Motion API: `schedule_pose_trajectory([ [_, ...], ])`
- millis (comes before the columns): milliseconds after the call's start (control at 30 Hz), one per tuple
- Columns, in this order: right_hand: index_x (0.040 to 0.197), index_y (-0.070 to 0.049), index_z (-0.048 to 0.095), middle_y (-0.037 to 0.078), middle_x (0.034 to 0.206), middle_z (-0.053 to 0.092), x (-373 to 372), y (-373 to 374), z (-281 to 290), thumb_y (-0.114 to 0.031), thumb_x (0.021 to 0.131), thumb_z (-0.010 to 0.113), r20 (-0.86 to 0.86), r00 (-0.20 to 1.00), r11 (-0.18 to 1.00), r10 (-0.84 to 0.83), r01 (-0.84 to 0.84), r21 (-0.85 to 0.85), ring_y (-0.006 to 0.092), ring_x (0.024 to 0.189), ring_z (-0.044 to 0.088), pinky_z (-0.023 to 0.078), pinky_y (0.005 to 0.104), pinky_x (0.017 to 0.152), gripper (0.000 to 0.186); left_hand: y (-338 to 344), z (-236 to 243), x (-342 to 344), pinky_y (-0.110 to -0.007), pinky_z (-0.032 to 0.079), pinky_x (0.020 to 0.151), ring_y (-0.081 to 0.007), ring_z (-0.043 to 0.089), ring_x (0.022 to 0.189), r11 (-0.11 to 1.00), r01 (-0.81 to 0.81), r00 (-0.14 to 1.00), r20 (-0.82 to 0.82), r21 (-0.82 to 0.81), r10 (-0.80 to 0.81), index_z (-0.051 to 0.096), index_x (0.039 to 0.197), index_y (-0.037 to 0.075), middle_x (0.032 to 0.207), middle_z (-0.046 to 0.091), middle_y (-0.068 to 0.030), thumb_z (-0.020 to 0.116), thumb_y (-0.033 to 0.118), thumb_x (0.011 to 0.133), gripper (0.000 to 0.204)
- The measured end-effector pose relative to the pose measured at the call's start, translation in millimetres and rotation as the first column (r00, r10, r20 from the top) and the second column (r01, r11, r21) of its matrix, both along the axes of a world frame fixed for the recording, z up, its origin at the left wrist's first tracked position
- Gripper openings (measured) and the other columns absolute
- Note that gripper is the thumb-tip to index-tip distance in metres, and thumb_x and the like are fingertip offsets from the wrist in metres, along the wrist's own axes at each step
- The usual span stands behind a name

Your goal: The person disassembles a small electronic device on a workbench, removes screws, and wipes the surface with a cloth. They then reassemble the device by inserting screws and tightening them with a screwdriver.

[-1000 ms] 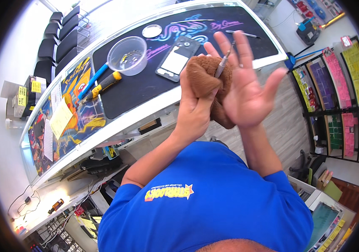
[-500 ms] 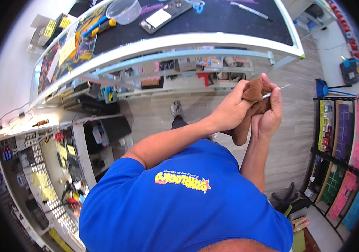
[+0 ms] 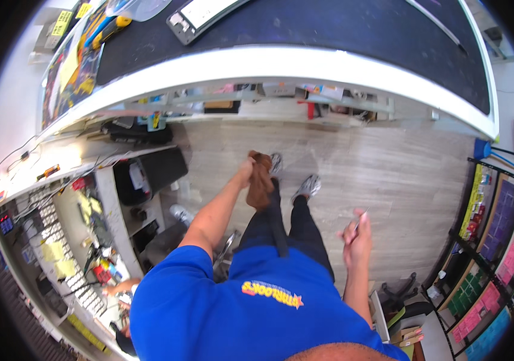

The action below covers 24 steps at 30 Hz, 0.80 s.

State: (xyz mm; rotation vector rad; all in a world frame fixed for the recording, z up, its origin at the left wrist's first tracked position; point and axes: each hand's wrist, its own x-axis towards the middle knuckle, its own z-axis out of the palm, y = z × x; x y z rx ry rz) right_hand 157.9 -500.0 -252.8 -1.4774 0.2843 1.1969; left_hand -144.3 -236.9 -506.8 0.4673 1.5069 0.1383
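Observation:
My left hand (image 3: 245,172) is closed on a brown cloth (image 3: 260,185), which hangs down in front of my legs over the floor. Off to the right, my right hand (image 3: 358,242) is raised with its fingers closed around a slim pointed tool (image 3: 359,224). Most of that tool is hidden by the fingers, and its exact kind does not show. The two hands are well apart, both on my side of the workbench's white edge (image 3: 281,59).
On the bench's dark mat (image 3: 329,27) lie a phone-like device (image 3: 180,30), a thin pen-like stick (image 3: 440,25) and a yellow-handled tool (image 3: 112,29). A shelf rack (image 3: 479,253) stands right. At lower left, another person's hand (image 3: 121,287) is over a cluttered desk.
My hands have come apart. The left has drawn the cloth down and leftward; the right has lowered with the slim tool, which was against the cloth before. The bench looks nearer.

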Motion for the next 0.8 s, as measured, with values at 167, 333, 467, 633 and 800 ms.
schedule_pose_trajectory([
  [167,0.135,-0.002,0.058,-0.003,0.068,0.041,-19,3,13,-0.041,0.115,0.049,-0.039,0.981,0.978,0.188,-0.190,-0.083,0.0082,0.055,0.039,0.053,0.0336,0.060,0.045,110,-73,9,-0.046,0.029,0.126,-0.0305,0.040,0.154,0.959,-0.165,0.984,0.107,0.230,0.143,0.022,0.172,0.016,0.175,0.028,-0.0104,0.044,0.060,0.111,0.078],
  [333,0.141,-0.001,0.061,0.003,0.090,0.060,-25,55,59,-0.027,0.113,0.054,0.225,0.888,0.902,0.401,-0.426,0.073,0.0131,0.082,0.057,0.054,0.0325,0.085,0.039,3,64,42,-0.042,0.035,0.124,-0.0318,0.051,0.147,0.350,0.834,0.458,-0.181,0.426,-0.870,0.057,0.150,0.004,0.152,0.060,-0.0190,0.042,0.042,0.115,0.054],
  [467,0.145,-0.004,0.064,0.008,0.121,0.065,9,110,132,-0.019,0.110,0.059,0.713,0.489,0.747,0.502,-0.661,-0.071,0.0169,0.103,0.061,0.049,0.0320,0.099,0.039,12,303,57,-0.039,0.048,0.110,-0.0235,0.067,0.122,0.493,0.478,0.514,0.223,0.727,-0.828,0.069,0.136,0.007,0.125,0.075,-0.0090,0.060,0.031,0.109,0.037],
  [633,0.138,-0.002,0.067,0.006,0.122,0.067,93,186,211,-0.016,0.110,0.059,0.882,0.465,0.841,0.083,-0.507,0.188,0.0134,0.101,0.060,0.049,0.0299,0.097,0.032,149,482,102,-0.042,0.047,0.104,-0.0268,0.063,0.115,-0.372,0.303,0.834,-0.433,0.877,-0.341,0.073,0.114,0.007,0.116,0.072,-0.0108,0.070,0.018,0.099,0.019],
  [800,0.135,-0.002,0.068,0.008,0.126,0.073,153,243,233,-0.024,0.110,0.065,0.870,0.478,0.816,-0.118,-0.453,0.360,0.0131,0.114,0.065,0.050,0.0301,0.103,0.034,215,492,204,-0.043,0.040,0.110,-0.0291,0.057,0.126,-0.682,0.518,0.685,-0.728,0.516,-0.031,0.079,0.111,0.014,0.117,0.071,-0.0041,0.076,0.026,0.097,0.019],
])
